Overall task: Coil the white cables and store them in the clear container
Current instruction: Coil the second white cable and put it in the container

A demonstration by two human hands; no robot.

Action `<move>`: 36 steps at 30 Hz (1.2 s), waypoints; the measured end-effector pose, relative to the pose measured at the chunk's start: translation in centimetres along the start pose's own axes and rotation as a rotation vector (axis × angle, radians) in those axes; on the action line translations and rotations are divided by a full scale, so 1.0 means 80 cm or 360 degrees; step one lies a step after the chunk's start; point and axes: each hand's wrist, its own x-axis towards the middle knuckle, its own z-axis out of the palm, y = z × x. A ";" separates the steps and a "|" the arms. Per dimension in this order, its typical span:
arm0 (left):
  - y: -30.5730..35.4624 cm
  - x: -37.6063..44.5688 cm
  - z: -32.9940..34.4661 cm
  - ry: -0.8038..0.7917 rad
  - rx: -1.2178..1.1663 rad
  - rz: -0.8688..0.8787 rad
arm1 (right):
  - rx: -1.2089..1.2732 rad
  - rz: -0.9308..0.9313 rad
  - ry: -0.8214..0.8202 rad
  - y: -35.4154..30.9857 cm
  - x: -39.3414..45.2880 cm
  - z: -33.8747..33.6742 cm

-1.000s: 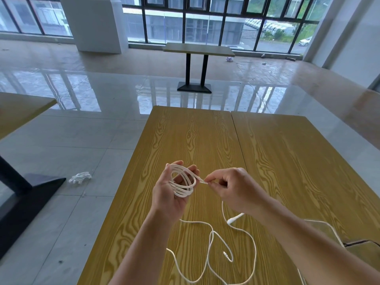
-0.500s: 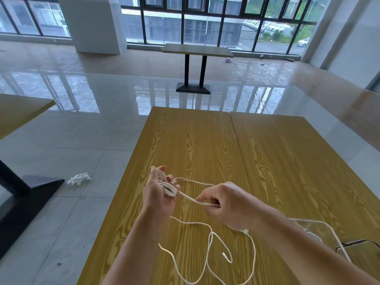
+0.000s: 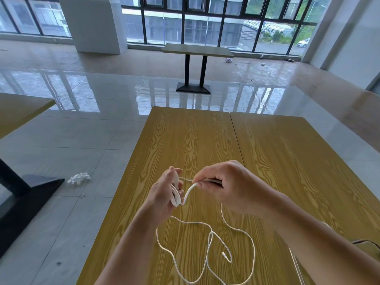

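**Coiling a white cable above the table**

Left hand [image 3: 164,194] closed around several upright loops of white cable [image 3: 207,241]; right hand [image 3: 228,186] pinching the strand just right of the loops. Slack trailing near, across the wooden table [image 3: 195,140], plug end [image 3: 225,255] pointing far-left. No legible writing.

The right hand [image 3: 232,187], half a second ago low and pulled back with the cable [image 3: 188,192] stretched taut, has come up close beside the left hand [image 3: 166,194]. The strand between them now bows in a short arch, and the view has tilted slightly.
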 end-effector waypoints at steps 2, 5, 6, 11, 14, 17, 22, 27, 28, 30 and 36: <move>-0.002 -0.009 0.011 -0.0145 0.0175 -0.0038 | -0.0005 -0.0054 0.0070 0.000 0.002 0.000; -0.003 -0.021 0.025 -0.0293 0.0281 -0.0095 | 0.0000 -0.0115 0.0142 -0.001 0.006 0.003; -0.003 -0.024 0.029 -0.0323 0.0305 -0.0108 | 0.0001 -0.0120 0.0163 -0.001 0.007 0.004; 0.000 -0.040 0.039 -0.0560 0.0252 -0.0227 | -0.0006 -0.0062 0.0316 0.007 0.008 0.005; 0.003 -0.045 0.040 -0.0745 0.0190 -0.0229 | 0.0053 0.0014 0.0374 0.016 0.005 0.006; 0.001 -0.045 0.037 -0.0930 0.0056 -0.0240 | 0.0124 0.0119 0.0414 0.023 0.002 0.007; -0.004 -0.047 0.034 -0.1207 0.0063 -0.0200 | 0.0231 0.0227 0.0331 0.027 0.000 0.004; 0.001 -0.052 0.035 -0.1171 0.0180 -0.0127 | 0.0293 0.0276 0.0302 0.033 -0.001 0.001; 0.002 -0.052 0.036 -0.1145 0.0159 -0.0110 | 0.0301 0.0286 0.0299 0.035 0.000 0.001; 0.004 -0.054 0.036 -0.1075 0.0132 -0.0070 | 0.0304 0.0307 0.0298 0.042 0.000 0.001; 0.000 -0.052 0.034 -0.0951 -0.0212 -0.0066 | 0.0272 0.0339 0.0317 0.059 -0.006 -0.003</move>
